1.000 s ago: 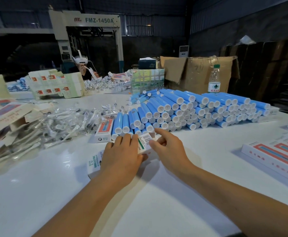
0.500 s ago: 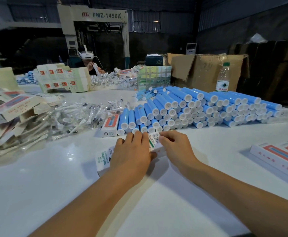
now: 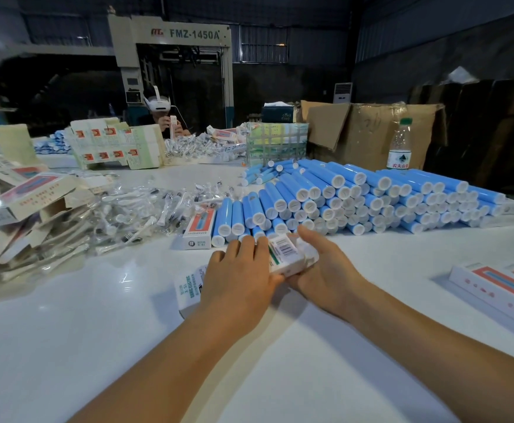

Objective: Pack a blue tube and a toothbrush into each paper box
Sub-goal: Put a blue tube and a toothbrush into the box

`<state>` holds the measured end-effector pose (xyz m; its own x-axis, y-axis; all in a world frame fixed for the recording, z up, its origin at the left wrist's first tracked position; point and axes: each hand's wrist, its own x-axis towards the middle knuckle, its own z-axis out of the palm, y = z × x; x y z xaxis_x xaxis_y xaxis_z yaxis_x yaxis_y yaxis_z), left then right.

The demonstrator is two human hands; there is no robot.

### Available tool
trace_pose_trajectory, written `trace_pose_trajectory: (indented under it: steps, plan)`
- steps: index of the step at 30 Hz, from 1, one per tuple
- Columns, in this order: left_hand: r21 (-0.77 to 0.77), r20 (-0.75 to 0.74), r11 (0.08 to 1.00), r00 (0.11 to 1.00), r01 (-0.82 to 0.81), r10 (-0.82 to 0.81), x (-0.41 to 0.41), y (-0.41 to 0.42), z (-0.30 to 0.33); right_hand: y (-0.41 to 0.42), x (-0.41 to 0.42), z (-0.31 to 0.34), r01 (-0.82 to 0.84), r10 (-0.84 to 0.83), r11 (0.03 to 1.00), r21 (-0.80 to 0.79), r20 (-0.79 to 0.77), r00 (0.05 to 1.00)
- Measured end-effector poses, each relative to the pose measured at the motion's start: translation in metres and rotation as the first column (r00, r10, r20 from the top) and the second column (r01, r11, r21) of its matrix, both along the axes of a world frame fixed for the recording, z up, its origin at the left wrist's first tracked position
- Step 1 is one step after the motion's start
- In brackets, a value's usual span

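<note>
On the white table (image 3: 81, 346), seen from the head camera, a long white printed paper box (image 3: 286, 257) lies on its side between the two hands. The left hand (image 3: 237, 282) rests palm-down over the middle of the box, fingers straight and pressing on its top, so that only the two ends of the box show either side of it. The right hand (image 3: 325, 270) cups the far right end of the box from the side, its thumb raised above the end and its fingers curled under and around it, gripping it. Just beyond the fingertips lies a big stack of blue cylindrical tubes with white caps (image 3: 356, 196), caps facing the person, the nearest tubes almost touching the box. To the left of the stack a closed white box with a red panel (image 3: 199, 228) lies beside the tubes. Further left is a loose heap of toothbrushes in clear plastic wrappers (image 3: 133, 212), and beyond it, at the left edge, a pile of flattened printed cartons (image 3: 14, 203). Finished white and red boxes (image 3: 499, 285) lie at the right edge, well apart from the hands. A clear plastic water bottle with a green cap (image 3: 400, 145) stands behind the tubes.
</note>
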<state>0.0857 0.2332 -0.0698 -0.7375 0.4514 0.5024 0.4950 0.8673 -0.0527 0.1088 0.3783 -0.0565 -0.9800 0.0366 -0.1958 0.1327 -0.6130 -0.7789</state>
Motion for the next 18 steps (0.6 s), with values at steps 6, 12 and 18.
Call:
trace_pose_trajectory:
  steps: [6,12,18]
  plan:
    - [-0.097,0.005,0.995,1.000,0.016,-0.015,0.007,0.007,-0.004,-0.012,-0.002,-0.013,0.291,-0.210,0.792,0.538,-0.208,0.955]
    - [-0.122,-0.047,0.992,0.999,-0.018,0.012,0.017,0.011,-0.003,-0.021,0.006,-0.020,0.435,-0.134,0.267,0.860,-0.414,0.901]
    - [-0.049,-0.070,0.998,0.996,0.043,-0.047,0.015,0.003,-0.002,-0.022,0.012,-0.011,0.360,-0.097,0.535,0.764,-0.368,0.925]
